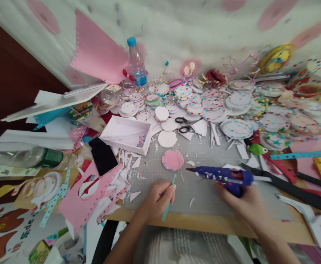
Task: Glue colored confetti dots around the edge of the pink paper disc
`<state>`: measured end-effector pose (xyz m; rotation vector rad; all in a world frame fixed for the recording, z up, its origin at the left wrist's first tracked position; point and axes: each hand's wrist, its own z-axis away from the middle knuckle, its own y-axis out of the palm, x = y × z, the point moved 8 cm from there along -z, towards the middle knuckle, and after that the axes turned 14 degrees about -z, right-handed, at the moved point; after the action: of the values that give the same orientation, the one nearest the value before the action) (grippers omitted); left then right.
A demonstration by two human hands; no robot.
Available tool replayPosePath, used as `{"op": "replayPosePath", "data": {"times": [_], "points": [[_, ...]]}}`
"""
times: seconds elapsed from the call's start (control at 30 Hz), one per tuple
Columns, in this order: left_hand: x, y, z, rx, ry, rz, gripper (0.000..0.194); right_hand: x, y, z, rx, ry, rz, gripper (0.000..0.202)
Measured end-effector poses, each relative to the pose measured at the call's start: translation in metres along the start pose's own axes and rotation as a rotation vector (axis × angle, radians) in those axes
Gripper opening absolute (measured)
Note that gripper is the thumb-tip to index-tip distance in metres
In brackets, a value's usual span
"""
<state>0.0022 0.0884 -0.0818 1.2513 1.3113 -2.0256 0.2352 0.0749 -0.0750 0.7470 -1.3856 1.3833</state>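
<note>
My left hand (160, 198) is closed around a thin teal strip (166, 212), pinched between thumb and fingers near the front edge of the grey cutting mat (204, 196). A blue glue gun (223, 176) is in my right hand (240, 205), its dark nozzle pointing left. Just left of that nozzle lies a pink paper disc (172, 160) with coloured dots round its rim. The strip's upper end is just below the disc. Behind the disc are plain white discs (167, 139).
Black scissors (185, 129) lie behind the mat's middle. To the left are a white box (127, 135) and a phone (103, 156). Dotted discs (236, 128) are piled along the back beside a water bottle (137, 64). Black-handled tools (300, 190) lie at right.
</note>
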Motion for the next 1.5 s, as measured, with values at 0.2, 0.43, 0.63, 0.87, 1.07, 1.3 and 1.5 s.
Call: {"op": "replayPosePath", "data": {"times": [0.2, 0.43, 0.63, 0.87, 1.07, 1.3, 1.5], "points": [[0.003, 0.000, 0.001, -0.027, -0.014, 0.091, 0.054, 0.008, -0.038, 0.000, -0.093, -0.314, 0.293, 0.038], [-0.004, -0.002, 0.005, -0.129, -0.128, 0.267, 0.051, 0.027, -0.021, 0.009, -0.189, -0.627, 0.681, 0.039], [-0.023, 0.006, 0.003, -0.231, -0.221, 0.275, 0.048, 0.077, 0.038, 0.061, 0.108, -1.057, 0.456, 0.022], [-0.052, 0.004, -0.002, -0.323, -0.153, -0.047, 0.044, 0.107, 0.081, 0.072, 0.237, -1.389, 0.380, 0.029], [-0.063, -0.013, -0.001, -0.429, -0.072, -0.203, 0.042, 0.100, 0.074, 0.045, 0.235, -1.316, 0.197, 0.033], [-0.052, -0.034, 0.015, -0.583, 0.363, -0.674, 0.015, 0.073, 0.062, 0.013, 0.095, -0.988, -0.098, 0.030], [-0.025, -0.009, 0.015, -0.316, 0.419, -0.888, 0.015, 0.070, 0.076, 0.008, 0.207, -0.905, -0.066, 0.027]]}}
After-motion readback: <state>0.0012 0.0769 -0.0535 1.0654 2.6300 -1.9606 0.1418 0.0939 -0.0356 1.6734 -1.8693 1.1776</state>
